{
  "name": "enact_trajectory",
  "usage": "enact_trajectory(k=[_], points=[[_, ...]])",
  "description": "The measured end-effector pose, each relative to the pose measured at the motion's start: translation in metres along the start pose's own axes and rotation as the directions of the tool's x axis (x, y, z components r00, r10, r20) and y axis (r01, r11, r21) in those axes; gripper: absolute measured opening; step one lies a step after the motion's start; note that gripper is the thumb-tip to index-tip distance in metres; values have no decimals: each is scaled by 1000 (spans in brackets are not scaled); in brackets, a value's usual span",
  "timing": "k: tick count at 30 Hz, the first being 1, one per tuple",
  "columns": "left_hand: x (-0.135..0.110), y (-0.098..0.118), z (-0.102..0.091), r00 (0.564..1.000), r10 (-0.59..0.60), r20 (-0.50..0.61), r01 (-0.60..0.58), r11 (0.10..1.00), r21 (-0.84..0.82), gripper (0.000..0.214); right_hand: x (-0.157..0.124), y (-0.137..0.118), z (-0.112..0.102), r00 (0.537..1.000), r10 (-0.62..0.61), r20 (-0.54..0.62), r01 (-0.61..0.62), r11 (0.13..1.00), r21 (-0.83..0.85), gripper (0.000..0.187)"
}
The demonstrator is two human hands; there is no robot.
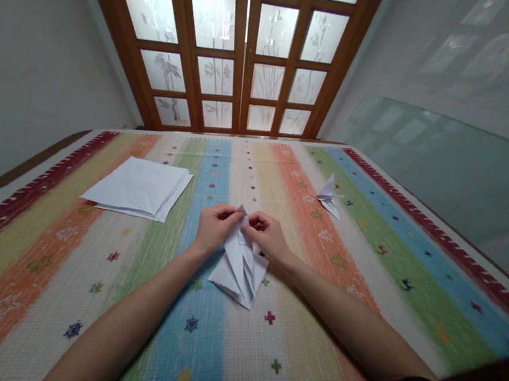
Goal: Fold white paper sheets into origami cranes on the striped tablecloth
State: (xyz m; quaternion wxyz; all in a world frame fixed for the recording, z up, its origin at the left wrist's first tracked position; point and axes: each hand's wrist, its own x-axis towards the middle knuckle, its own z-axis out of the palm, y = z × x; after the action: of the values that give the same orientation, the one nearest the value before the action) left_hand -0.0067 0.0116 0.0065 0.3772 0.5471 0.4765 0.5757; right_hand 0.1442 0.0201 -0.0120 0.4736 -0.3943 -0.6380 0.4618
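Note:
A partly folded white paper lies on the striped tablecloth in front of me. My left hand pinches its far tip from the left side. My right hand pinches the same tip from the right, fingers closed on the paper. The two hands nearly touch over the fold. The paper's wider, layered end points toward me.
A stack of white paper sheets rests at the left of the table. A finished folded paper figure sits at the far right. Behind the table stands a wooden door with frosted glass panes. White walls flank both sides.

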Motion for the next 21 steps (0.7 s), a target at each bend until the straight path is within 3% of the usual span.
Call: enact_trajectory(k=[7,21], points=[[-2,3,-1,993,80,90,-87,993,77,9,0,0,-2,999,-35,4,35,997,-74,12],[-1,-2,-2,996,88,31,-92,984,150,9,-1,-2,0,998,-1,63,15,975,-223,16]])
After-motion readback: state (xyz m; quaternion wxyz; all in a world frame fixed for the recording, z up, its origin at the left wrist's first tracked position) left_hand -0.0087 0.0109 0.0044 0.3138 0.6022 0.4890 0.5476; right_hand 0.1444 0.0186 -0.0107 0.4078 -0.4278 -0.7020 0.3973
